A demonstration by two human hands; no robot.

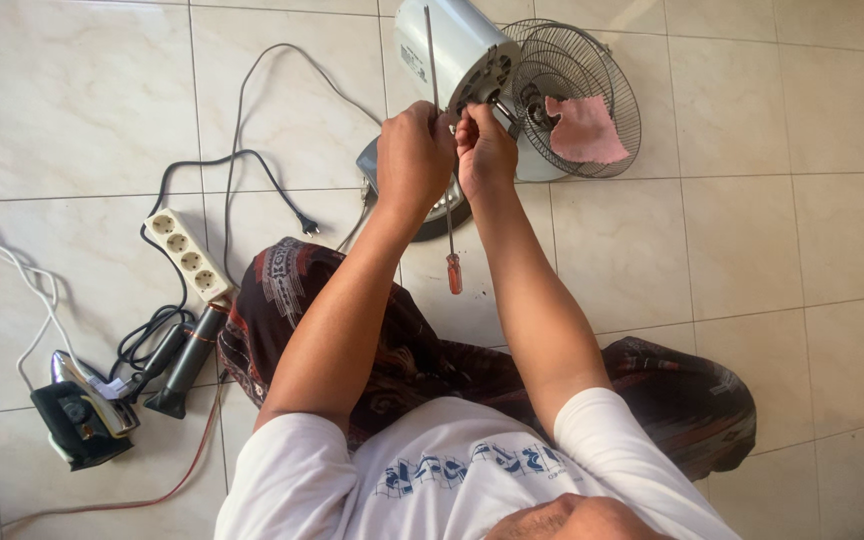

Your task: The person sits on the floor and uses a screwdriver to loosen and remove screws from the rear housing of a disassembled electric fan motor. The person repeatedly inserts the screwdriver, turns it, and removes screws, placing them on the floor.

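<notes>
Near left on pale tiled floor (772,250): dark green clothes iron (82,415), black hair straightener (184,362), white 4-socket power strip (190,256) w/ black cable (252,160). Centre: long screwdriver w/ red handle (454,273), handle toward the person. Left hand (414,155) clenched round its metal shaft; right hand (484,150) fingers pinched at back of white fan motor housing (457,50), what they grip I can't tell. Far right: grey wire fan guard (607,70) w/ pink cloth (582,130) on it.

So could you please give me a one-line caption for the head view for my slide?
Seated on a tiled floor, both hands, left and right, work at a fan's motor housing, screwdriver hanging below.
</notes>
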